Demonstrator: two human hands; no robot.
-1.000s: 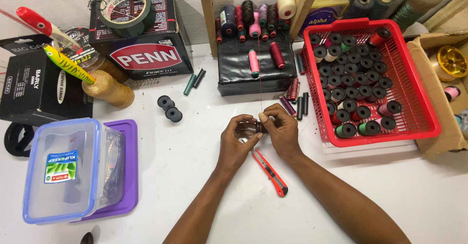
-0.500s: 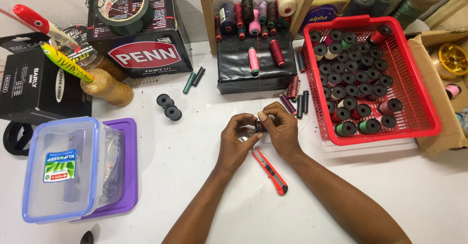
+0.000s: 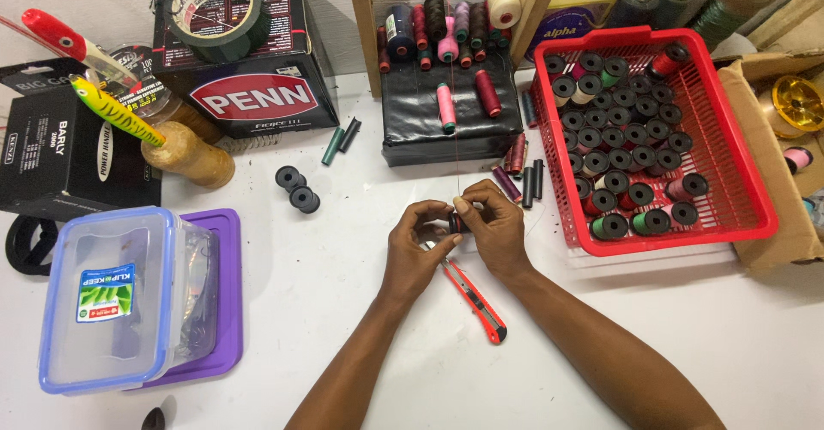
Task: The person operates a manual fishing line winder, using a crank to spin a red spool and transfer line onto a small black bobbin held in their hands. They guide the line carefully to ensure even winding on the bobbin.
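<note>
Your left hand and right hand meet near the middle of the worktop, fingertips of both pinched closed on one small black spool. A thin red thread runs up from it toward the far edge. Red box cutter lies on the worktop just under your hands, blade end tucked beneath them.

Red basket, right of your hands: packed with black spools, a few wound red, green, pink. Clear lidded box with blue rim, near left corner, sits on a purple lid; contents too blurred to name. Cardboard box at right edge holds a gold reel. Two loose black spools left of centre.
</note>
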